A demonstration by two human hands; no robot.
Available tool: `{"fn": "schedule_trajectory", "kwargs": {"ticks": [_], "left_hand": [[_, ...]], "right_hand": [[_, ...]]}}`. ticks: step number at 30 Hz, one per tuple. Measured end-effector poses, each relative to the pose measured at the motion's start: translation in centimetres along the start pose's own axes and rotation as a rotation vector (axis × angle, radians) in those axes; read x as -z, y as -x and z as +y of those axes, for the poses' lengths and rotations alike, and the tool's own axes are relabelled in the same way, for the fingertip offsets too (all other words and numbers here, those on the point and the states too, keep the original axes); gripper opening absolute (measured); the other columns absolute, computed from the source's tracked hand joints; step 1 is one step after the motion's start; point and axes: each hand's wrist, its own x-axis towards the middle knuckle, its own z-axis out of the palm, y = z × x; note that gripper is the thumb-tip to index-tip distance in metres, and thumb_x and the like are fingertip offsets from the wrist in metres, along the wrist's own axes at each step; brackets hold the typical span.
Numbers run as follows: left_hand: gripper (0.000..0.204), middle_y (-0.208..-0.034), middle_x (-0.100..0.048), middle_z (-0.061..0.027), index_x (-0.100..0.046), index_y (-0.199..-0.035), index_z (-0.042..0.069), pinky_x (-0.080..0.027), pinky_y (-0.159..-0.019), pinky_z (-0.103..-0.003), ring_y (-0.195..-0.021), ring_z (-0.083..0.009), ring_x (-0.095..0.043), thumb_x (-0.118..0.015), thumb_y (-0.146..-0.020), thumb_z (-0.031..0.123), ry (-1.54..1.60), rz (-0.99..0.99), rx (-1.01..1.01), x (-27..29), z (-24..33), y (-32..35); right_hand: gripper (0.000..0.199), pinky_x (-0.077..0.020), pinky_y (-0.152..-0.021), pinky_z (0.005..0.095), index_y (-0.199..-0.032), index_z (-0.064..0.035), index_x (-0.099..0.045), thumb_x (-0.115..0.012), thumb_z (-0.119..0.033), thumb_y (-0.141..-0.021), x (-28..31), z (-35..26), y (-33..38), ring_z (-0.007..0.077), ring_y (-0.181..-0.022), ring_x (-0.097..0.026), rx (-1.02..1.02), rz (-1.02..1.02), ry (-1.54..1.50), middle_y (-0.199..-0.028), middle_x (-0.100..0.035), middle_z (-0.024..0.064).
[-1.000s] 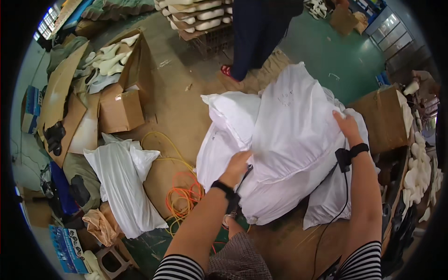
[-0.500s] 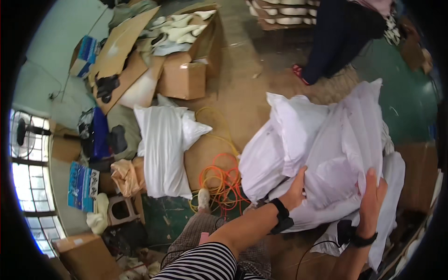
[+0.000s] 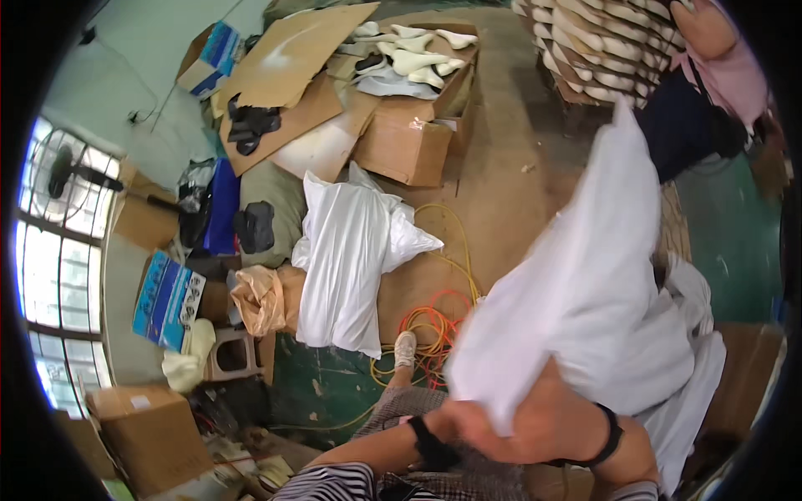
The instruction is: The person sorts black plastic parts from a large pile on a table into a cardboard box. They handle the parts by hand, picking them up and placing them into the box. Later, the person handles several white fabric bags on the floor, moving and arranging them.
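Nearest, a large white bag is held up in front of the body, its lower edge gripped by both hands. The left hand is closed on the bag's bottom corner, blurred; the right hand is mostly hidden behind the fabric, so its grip cannot be told exactly, though the bag's edge is pressed against it. A black band is worn on each wrist. More white bags are piled just behind and to the right of the lifted one.

Further out, a coil of orange and yellow cable is seen on the floor, and beside it a second stuffed white bag is laid flat. A small crumpled tan bag is set at its left.

Beyond, an open cardboard box is filled with pale moulded shoe-shaped pieces. Flattened cardboard sheets are spread to its left, with dark pieces lying on them.

At the far right, stacked trays of pale pieces are seen, and another person is standing beside them. Windows and a fan are seen at the left wall.
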Motion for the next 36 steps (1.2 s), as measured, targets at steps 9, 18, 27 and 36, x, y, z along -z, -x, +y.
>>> {"fn": "schedule_trajectory", "kwargs": {"ticks": [9,18,27,36], "left_hand": [[0.057,-0.127,-0.039,-0.0100,-0.030,-0.129,0.007,-0.038,-0.090,-0.042,-0.110,-0.0288,-0.043,-0.039,-0.086,0.044,0.319,0.969,-0.461,24.6,12.2,9.6],[0.044,-0.105,-0.052,-0.0099,-0.044,-0.113,0.006,-0.045,-0.077,-0.039,-0.089,-0.0288,-0.055,-0.054,-0.082,0.035,-0.317,0.888,-0.221,32.2,11.4,1.9],[0.034,-0.097,-0.057,-0.0103,-0.048,-0.106,0.001,-0.048,-0.066,-0.032,-0.077,-0.0211,-0.058,-0.054,-0.083,0.026,-0.623,0.434,0.181,19.4,-4.0,-20.5],[0.051,-0.111,-0.053,-0.0145,-0.042,-0.121,0.002,-0.047,-0.076,-0.034,-0.088,-0.0249,-0.056,-0.054,-0.084,0.035,-0.754,0.347,0.252,8.3,-11.1,-27.6]], "right_hand": [[0.028,-0.0437,-0.063,0.0440,-0.084,0.0006,-0.052,-0.055,-0.025,-0.073,-22.8,1.3,-14.2,0.0368,-0.072,-0.057,-0.074,-0.156,-0.598,-0.074,-0.057,0.0196],[0.036,-0.0457,-0.066,0.0379,-0.095,0.0014,-0.056,-0.060,-0.030,-0.077,-14.7,29.5,25.7,0.0251,-0.077,-0.057,-1.449,0.672,-0.038,-0.072,-0.058,0.0092],[0.075,-0.0508,-0.069,0.0411,-0.127,-0.0088,-0.033,-0.058,-0.056,-0.075,-11.6,35.2,40.8,0.0336,-0.094,-0.050,-1.506,1.840,-1.369,-0.122,-0.039,0.0120],[0.040,-0.0379,-0.038,0.0308,-0.084,0.0002,-0.059,-0.051,-0.039,-0.084,-9.4,27.3,41.1,0.0174,-0.052,-0.052,-1.608,1.326,-0.595,-0.066,-0.056,0.0070]]}}
